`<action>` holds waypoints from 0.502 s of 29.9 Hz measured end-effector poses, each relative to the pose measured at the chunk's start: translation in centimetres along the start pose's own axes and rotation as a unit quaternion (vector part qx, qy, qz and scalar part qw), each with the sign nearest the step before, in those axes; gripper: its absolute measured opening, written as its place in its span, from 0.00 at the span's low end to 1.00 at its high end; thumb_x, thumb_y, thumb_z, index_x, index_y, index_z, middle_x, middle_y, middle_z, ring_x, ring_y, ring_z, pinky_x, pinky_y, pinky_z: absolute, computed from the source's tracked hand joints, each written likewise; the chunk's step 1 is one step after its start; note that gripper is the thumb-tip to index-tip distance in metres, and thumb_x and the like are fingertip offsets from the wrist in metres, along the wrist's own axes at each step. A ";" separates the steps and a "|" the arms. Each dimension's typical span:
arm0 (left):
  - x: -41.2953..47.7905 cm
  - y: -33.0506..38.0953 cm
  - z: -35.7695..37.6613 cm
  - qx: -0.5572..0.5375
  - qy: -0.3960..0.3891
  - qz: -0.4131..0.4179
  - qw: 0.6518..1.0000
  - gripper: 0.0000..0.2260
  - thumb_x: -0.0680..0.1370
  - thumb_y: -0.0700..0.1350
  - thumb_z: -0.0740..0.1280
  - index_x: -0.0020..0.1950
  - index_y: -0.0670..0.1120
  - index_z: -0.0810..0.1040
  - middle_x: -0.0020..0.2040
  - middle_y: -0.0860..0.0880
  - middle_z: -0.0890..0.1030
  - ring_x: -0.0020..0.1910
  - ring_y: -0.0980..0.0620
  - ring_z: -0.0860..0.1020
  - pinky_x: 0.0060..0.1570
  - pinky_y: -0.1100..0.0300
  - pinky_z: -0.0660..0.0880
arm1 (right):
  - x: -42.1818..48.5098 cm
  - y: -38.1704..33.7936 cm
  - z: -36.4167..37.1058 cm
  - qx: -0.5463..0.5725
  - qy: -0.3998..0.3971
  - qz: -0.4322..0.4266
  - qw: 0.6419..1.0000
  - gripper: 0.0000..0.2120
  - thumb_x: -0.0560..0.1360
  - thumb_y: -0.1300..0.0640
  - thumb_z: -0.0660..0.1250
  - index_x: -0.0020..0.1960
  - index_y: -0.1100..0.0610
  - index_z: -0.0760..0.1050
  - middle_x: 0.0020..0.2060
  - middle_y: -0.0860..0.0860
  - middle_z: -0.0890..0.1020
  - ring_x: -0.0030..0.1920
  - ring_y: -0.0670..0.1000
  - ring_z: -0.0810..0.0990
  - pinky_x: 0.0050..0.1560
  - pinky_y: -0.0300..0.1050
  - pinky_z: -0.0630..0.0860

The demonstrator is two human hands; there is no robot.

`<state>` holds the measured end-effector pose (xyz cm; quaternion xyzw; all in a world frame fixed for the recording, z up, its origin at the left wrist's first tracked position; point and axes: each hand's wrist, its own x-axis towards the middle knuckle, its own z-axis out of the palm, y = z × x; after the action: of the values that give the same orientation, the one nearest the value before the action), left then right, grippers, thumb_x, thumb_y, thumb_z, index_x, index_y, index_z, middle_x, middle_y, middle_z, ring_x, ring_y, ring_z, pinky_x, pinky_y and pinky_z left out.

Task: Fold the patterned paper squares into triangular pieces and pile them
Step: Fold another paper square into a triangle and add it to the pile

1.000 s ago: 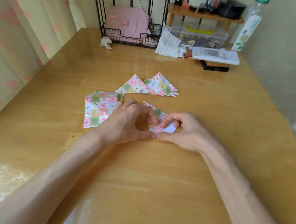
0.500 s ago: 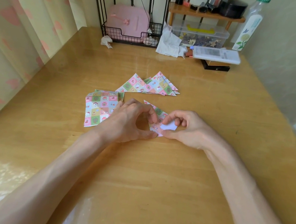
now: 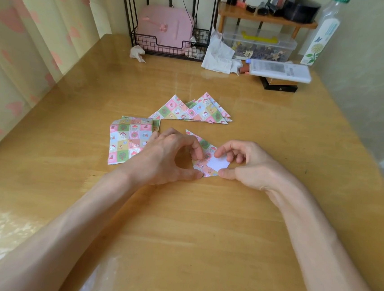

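Note:
A patterned paper square point(image 3: 205, 157) lies between my hands on the wooden table point(image 3: 201, 228), partly folded, with its white underside showing near the right. My left hand point(image 3: 168, 158) pinches its left part with thumb and curled forefinger. My right hand point(image 3: 243, 164) pinches the near right corner, thumb at the edge and fingers curled above the white flap. A stack of flat unfolded squares point(image 3: 129, 140) lies just left of my left hand. Several folded triangles point(image 3: 195, 110) are piled beyond, toward the table's middle.
At the back stand a black wire rack with a pink case point(image 3: 166, 29), crumpled tissues point(image 3: 218, 53), a clear plastic box point(image 3: 259, 46) under a small wooden shelf, a long white pack point(image 3: 279, 70) and a bottle point(image 3: 321, 33). A curtain hangs along the left edge.
My right hand has drawn back to the right and its fingers have lifted, so more of the white underside shows. My left hand has stayed in place.

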<state>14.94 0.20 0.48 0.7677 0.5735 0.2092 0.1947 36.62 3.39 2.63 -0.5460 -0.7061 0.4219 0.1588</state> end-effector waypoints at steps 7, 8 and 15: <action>0.0 0.0 0.0 0.000 -0.002 -0.001 1.000 0.14 0.70 0.59 0.77 0.51 0.59 0.77 0.47 0.66 0.76 0.59 0.59 0.68 0.57 0.56 0.63 | -0.1 -0.3 -0.4 0.007 -0.006 0.012 1.000 0.17 0.71 0.70 0.74 0.53 0.52 0.82 0.41 0.46 0.70 0.35 0.45 0.65 0.31 0.31 0.65; 0.0 0.0 0.0 0.000 -0.001 -0.001 1.000 0.14 0.70 0.59 0.77 0.51 0.59 0.77 0.47 0.66 0.76 0.59 0.60 0.68 0.57 0.56 0.63 | -0.1 -0.3 -0.4 -0.002 -0.006 0.015 1.000 0.17 0.71 0.70 0.74 0.53 0.52 0.82 0.41 0.46 0.69 0.35 0.45 0.65 0.30 0.31 0.65; 0.0 0.0 0.0 -0.002 -0.006 -0.004 1.000 0.14 0.71 0.59 0.77 0.51 0.59 0.77 0.50 0.65 0.78 0.59 0.60 0.68 0.59 0.56 0.63 | -0.3 -0.4 -0.6 0.009 -0.015 0.017 1.000 0.16 0.72 0.69 0.74 0.53 0.51 0.82 0.42 0.46 0.70 0.34 0.44 0.65 0.31 0.31 0.65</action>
<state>14.96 0.16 0.48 0.7660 0.5753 0.2051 0.2005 36.90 3.32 3.37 -0.5498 -0.6954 0.4392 0.1456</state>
